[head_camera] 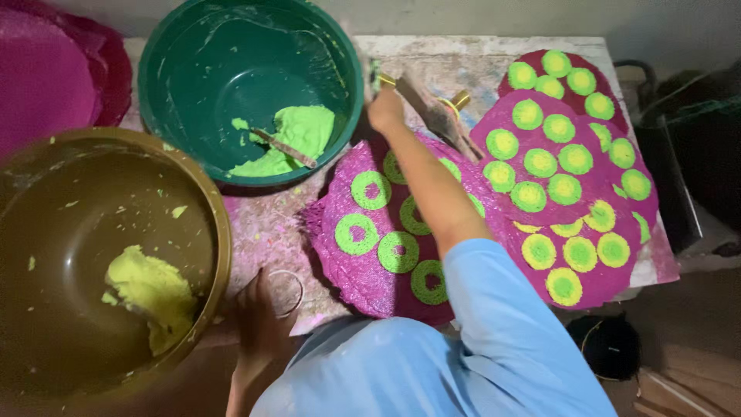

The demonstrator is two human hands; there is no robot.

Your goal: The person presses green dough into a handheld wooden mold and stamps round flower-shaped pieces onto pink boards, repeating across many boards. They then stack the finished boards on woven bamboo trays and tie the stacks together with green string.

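Magenta discs (540, 166) dotted with green-ringed yellow rounds, a magenta sheet (363, 262) bearing green rings, green paste (297, 135) in a green bowl (193, 69), yellow paste (150, 289) in a brown bowl (46, 224)

Stained table (455, 58) under bowls (177, 100), discs (370, 286)

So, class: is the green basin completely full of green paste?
No. The green basin holds only a small lump of green paste near its bottom, with a stick lying in it and most of the inner wall bare.

green basin (174, 93) and brown basin (220, 224) crowding left, decorated discs (575, 193) right
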